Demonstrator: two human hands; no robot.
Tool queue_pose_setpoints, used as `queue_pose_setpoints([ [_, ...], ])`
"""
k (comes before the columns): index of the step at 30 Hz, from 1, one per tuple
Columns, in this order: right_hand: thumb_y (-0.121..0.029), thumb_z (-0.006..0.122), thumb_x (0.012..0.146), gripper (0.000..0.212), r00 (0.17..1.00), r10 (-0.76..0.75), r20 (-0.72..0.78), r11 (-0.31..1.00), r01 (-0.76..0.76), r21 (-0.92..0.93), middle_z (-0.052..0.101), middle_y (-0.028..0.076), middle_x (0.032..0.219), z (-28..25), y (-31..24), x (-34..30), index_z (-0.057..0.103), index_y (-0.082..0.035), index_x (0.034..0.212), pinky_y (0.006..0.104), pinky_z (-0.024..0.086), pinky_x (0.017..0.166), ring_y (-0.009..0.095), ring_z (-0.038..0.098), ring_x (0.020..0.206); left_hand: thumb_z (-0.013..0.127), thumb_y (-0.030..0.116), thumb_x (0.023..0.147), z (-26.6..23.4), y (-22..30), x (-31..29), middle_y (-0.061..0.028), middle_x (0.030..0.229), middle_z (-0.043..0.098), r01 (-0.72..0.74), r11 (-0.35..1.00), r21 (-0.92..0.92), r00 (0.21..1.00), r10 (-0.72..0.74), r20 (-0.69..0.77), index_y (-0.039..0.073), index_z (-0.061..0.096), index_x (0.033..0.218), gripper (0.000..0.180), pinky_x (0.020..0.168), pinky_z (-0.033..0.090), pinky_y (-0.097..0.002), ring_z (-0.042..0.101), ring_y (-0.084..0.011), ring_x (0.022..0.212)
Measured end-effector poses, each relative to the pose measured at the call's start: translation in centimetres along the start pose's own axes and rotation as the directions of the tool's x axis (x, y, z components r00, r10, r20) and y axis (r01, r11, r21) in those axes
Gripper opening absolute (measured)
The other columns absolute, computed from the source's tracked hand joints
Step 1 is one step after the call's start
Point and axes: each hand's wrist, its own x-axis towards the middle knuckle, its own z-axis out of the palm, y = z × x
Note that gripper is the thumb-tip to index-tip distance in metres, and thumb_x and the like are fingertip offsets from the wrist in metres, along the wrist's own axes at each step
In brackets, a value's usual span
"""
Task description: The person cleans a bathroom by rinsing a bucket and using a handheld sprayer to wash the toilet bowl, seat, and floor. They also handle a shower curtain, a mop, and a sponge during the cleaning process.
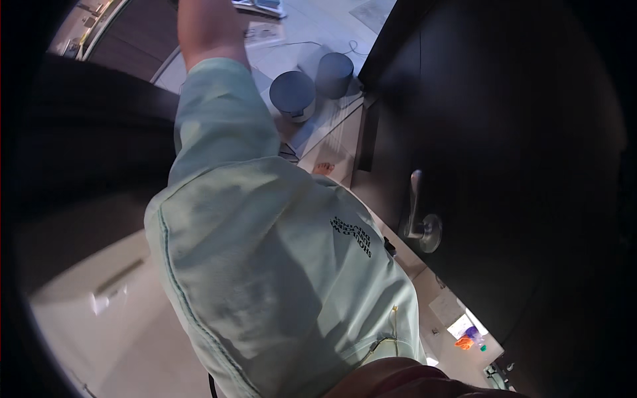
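Observation:
My left arm, in a pale green sleeve (pixel 225 109), stretches up to the top edge, where the bare forearm (pixel 211 30) is cut off. The left hand lies outside the picture, so what it touches or holds cannot be seen. My right hand does not show either. The front of my pale green top (pixel 259 232) fills the middle, with dark print on the chest and a small zip near the neck. Just beyond the arm stand two dark, round-topped cylinders (pixel 292 93), side by side on a pale surface.
A dark door (pixel 517 166) with a metal lever handle (pixel 423 222) takes up the right side. Bare toes (pixel 324 168) show on the floor past my chest. A thin cable (pixel 355 48) lies near the cylinders. Small orange and purple items (pixel 468 339) show at lower right.

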Motion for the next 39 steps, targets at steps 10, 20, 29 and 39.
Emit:
queue_pose_setpoints([
  [10,-0.037,0.048,0.099,0.027,0.996,0.076,-0.043,0.997,-0.077,-0.014,0.047,0.002,0.06,4.9,-5.0,2.0,0.047,-0.01,0.097,0.0253,0.037,0.039,0.011,0.044,0.044,0.054,-0.022,0.063,-4.6,-17.9,-8.5,-0.0065,0.096,0.069,0.311,0.908,0.28,0.88,-0.386,0.276,0.0,0.065,0.106,0.049,0.064,0.052,-0.028,0.063,-0.0158,0.084],
  [20,-0.038,0.048,0.099,0.027,0.973,0.167,-0.157,0.984,-0.176,-0.043,0.046,0.001,0.06,7.6,-7.2,1.7,0.047,-0.011,0.097,0.0252,0.037,0.039,0.011,0.044,0.044,0.06,-0.011,0.076,2.1,-32.8,-12.3,-0.0043,0.111,0.068,0.353,0.922,0.158,0.773,-0.383,0.507,0.004,0.064,0.113,0.041,0.091,0.048,-0.0295,0.06,-0.017,0.11],
  [29,-0.039,0.048,0.099,0.028,0.942,0.236,-0.24,0.964,-0.258,-0.065,0.046,0.001,0.06,8.3,-8.3,0.0,0.047,-0.011,0.097,0.0251,0.036,0.039,0.011,0.044,0.045,0.059,-0.016,0.07,9.9,-36.3,-13.9,-0.0099,0.11,0.068,0.598,0.8,0.047,0.727,-0.566,0.388,0.0,0.063,0.113,0.046,0.094,0.048,-0.0316,0.062,-0.0211,0.109],
  [39,-0.039,0.048,0.099,0.028,0.903,0.309,-0.298,0.937,-0.343,-0.069,0.046,0.001,0.06,9.4,-8.5,-1.7,0.047,-0.011,0.097,0.025,0.036,0.039,0.011,0.044,0.045,0.059,-0.017,0.071,18.1,-43.4,-12.9,-0.0128,0.097,0.07,0.656,0.755,0.017,0.725,-0.636,0.263,-0.003,0.067,0.101,0.034,0.073,0.057,-0.0329,0.067,-0.0225,0.095],
])
